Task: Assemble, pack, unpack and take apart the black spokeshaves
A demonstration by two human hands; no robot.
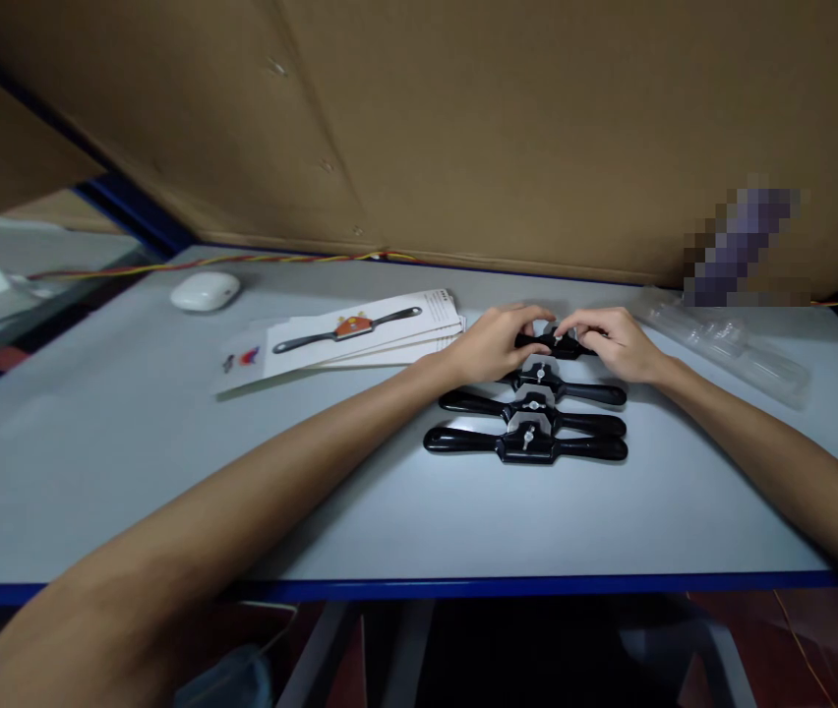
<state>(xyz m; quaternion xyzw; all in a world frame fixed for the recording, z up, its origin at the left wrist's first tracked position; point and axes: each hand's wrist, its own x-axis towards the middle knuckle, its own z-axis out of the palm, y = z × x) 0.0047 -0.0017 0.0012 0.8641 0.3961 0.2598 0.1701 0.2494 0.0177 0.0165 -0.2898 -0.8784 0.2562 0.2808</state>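
Black spokeshaves with silver blades lie in a column on the grey table, the nearest spokeshave (528, 442) fully in view. At the far end of the column, my left hand (497, 342) closes its thumb and fingers around the left side of the farthest spokeshave (563, 344). My right hand (615, 339) is closed at that same spokeshave's right side, with fingertips by the small silver screw in its middle. Both handles of it are mostly covered by my hands. Just below it, another spokeshave (592, 393) has its left handle partly hidden behind my left hand.
Left of my hands lies a stack of printed cards (345, 339) picturing a spokeshave. A white rounded case (205, 291) sits farther left. Clear plastic packaging (733, 349) is at the right, beside a pixelated purple object (740, 246). A cardboard wall (500, 128) rises behind the table (360, 531).
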